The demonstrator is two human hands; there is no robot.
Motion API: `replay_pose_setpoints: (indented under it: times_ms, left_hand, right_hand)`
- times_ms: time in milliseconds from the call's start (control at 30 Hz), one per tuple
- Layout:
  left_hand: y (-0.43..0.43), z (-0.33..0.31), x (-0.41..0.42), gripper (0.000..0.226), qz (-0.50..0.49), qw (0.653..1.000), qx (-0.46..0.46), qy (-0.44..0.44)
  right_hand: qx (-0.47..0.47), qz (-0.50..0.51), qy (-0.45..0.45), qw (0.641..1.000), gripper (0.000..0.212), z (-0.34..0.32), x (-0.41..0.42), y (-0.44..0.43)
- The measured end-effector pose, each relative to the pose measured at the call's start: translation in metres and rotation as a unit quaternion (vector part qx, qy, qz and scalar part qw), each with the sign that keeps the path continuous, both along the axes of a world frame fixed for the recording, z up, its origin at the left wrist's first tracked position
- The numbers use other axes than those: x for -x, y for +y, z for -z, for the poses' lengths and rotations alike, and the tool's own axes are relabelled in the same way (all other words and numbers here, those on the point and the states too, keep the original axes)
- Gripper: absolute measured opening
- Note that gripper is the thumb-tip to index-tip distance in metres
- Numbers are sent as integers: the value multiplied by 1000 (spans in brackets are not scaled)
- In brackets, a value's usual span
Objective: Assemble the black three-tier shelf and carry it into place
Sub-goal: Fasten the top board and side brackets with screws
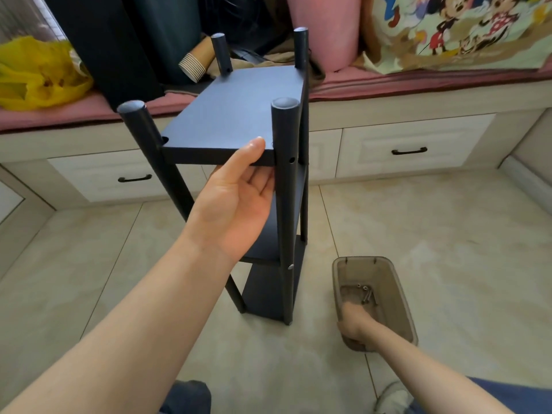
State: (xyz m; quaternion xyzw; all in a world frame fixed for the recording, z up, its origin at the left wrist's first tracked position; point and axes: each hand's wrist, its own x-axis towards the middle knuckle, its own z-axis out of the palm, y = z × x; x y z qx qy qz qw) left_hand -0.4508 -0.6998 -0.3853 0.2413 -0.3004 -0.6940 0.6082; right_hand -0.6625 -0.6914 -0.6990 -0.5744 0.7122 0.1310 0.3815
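The left arm is reaching up from the lower left of the frame, palm turned toward the camera. The left hand (236, 201) is pinching the near edge of the shelf's top board: the thumb is lying on the board's upper face and the fingers are curling beneath it, right beside the near right post (285, 174).

The right arm is stretching out from the lower right. The right hand (354, 325) is dipping into the near end of a translucent brown plastic bin (398, 288) sitting on the tiled floor (448, 228). The fingers are blurred behind the bin wall, so whether they are holding anything cannot be told. A few screws (366, 294) are lying on the bin's bottom, just beyond the hand.

The black three-tier shelf (239, 115) is standing on the floor at the centre of the frame, left of the bin and in front of a cream window seat with drawers (409, 144). Three flat boards are sitting between four round posts, whose capped tops are rising above the top board. The near right post is showing an open hole at the top tier and a silver screw head lower down.

On the seat behind it, a yellow plastic bag (35, 73) is lying at upper left and a stack of paper cups (195, 62) is lying on its side.
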Motion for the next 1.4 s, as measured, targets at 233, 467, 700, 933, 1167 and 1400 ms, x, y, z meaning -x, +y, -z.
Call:
replay_pose_setpoints:
  times_ms: [233, 467, 700, 933, 1167, 1400]
  left_hand:
    - [0, -1, 3, 3, -1, 1000, -3, -11]
    - [1, -3, 4, 7, -4, 1000, -8, -10]
    - [1, -5, 6, 14, -11, 1000, -16, -18]
    - [2, -6, 8, 20, 1, 1000, -9, -29]
    - [1, -4, 6, 19, -12, 999, -2, -46]
    - [1, -2, 5, 15, -10, 999, -5, -41]
  right_hand:
    - [-6, -62, -71, 996, 49, 11, -40, 21]
    - [-14, -4, -162, 987, 28, 18, -48, 24]
    - [9, 82, -132, 988, 20, 21, -21, 1]
    - [34, 25, -71, 997, 13, 39, -19, -14]
    - [80, -29, -52, 995, 14, 59, -30, -36]
    - [80, -130, -29, 988, 31, 78, -23, -36]
